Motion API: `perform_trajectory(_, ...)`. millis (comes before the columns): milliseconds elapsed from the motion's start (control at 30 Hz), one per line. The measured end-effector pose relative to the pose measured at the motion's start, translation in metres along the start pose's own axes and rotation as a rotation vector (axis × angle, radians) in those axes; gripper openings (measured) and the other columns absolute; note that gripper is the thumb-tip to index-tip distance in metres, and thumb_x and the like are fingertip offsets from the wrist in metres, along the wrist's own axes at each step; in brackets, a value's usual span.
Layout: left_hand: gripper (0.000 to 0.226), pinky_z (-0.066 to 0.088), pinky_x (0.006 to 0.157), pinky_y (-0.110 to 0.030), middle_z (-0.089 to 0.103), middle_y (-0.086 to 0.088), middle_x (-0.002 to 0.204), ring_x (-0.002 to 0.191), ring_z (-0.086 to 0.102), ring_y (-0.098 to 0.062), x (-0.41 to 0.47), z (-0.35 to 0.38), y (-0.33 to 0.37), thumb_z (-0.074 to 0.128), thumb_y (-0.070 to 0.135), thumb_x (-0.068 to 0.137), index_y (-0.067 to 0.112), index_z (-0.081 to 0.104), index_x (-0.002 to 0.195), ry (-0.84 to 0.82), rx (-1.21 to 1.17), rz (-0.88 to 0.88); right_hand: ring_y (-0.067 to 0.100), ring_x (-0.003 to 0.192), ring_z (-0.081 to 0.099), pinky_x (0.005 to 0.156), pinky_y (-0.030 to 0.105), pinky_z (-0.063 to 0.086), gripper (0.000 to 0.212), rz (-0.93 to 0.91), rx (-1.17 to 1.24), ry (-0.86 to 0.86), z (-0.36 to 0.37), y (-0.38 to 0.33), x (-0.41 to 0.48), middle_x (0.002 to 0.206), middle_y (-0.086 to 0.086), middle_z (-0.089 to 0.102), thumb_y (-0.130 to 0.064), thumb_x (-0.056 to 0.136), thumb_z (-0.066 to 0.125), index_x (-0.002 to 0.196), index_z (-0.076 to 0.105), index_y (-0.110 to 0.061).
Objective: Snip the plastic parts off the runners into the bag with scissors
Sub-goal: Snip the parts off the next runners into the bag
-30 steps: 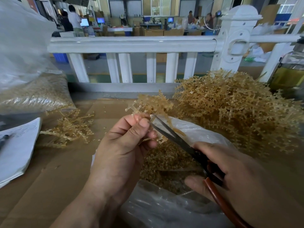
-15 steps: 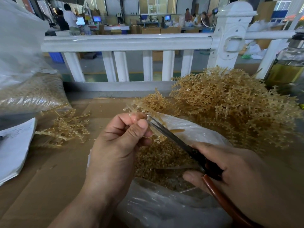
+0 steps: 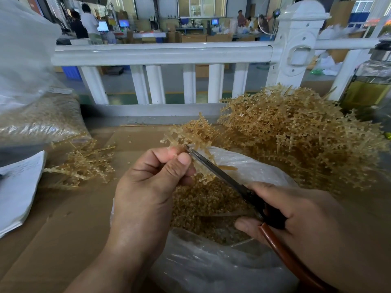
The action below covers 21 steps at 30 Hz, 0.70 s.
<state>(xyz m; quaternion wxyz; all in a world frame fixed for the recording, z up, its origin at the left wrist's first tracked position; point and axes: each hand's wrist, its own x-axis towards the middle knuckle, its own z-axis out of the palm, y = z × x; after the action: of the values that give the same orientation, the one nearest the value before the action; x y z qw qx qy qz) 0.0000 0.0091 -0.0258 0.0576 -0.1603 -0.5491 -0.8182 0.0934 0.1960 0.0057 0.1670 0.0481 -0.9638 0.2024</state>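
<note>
Risk 1: the scissors (image 3: pixel 222 174) tip sits right against the fingertips (image 3: pixel 175 150) of the left hand (image 3: pixel 148 187), where the runner (image 3: pixel 190 132) is pinched. A nick could be had if a cut is made w/o the grip being shifted.

Risk 2: the runner is held over the far rim of the bag (image 3: pixel 243 163), so snipped bits could be flung onto the worktop (image 3: pixel 63 229) instead of onto the parts (image 3: pixel 201 204) lying inside.

Left hand: fingers curled tight, runner pinched btwn thumb & forefinger.

Right hand (image 3: pixel 296 225): fingers (image 3: pixel 247 226) wrapped round the scissors' handles, squeezed close; blades look shut or nearly so.

A pile of uncut runners (image 3: pixel 296 140) lies just beyond the bag.
</note>
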Motion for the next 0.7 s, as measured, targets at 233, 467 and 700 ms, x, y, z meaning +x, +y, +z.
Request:
perform_trajectory(233, 0.013, 0.053, 0.069, -0.024, 0.068, 0.0, 0.075, 0.074, 0.063, -0.016, -0.0001, -0.0003, -0.0006, 0.071, 0.019, 0.081, 0.029, 0.075, 0.073, 0.003, 0.017, 0.011, -0.002, 0.061, 0.061, 0.05, 0.022, 0.048, 0.058, -0.015, 0.019, -0.009, -0.002, 0.0009, 0.0001, 0.07, -0.019, 0.065, -0.079, 0.076, 0.045, 0.106, 0.067, -0.035)
perform_trajectory(467, 0.011, 0.053, 0.068, -0.024, 0.067, 0.001, 0.074, 0.074, 0.062, -0.016, -0.0004, -0.0004, -0.0009, 0.072, 0.02, 0.081, 0.028, 0.074, 0.073, 0.002, 0.011, 0.013, 0.002, 0.06, 0.061, 0.052, 0.024, 0.049, 0.055, -0.048, -0.031, 0.082, -0.0006, 0.0032, -0.0008, 0.065, -0.014, 0.066, -0.076, 0.077, 0.048, 0.098, 0.066, -0.029)
perform_trajectory(700, 0.012, 0.052, 0.068, -0.024, 0.066, 0.001, 0.073, 0.072, 0.061, -0.016, 0.0002, -0.0006, -0.0006, 0.072, 0.019, 0.081, 0.027, 0.074, 0.074, 0.008, -0.002, 0.01, 0.0, 0.056, 0.058, 0.044, 0.02, 0.047, 0.055, -0.036, -0.077, 0.03, -0.002, 0.0019, 0.0003, 0.065, -0.019, 0.062, -0.079, 0.077, 0.044, 0.098, 0.064, -0.032)
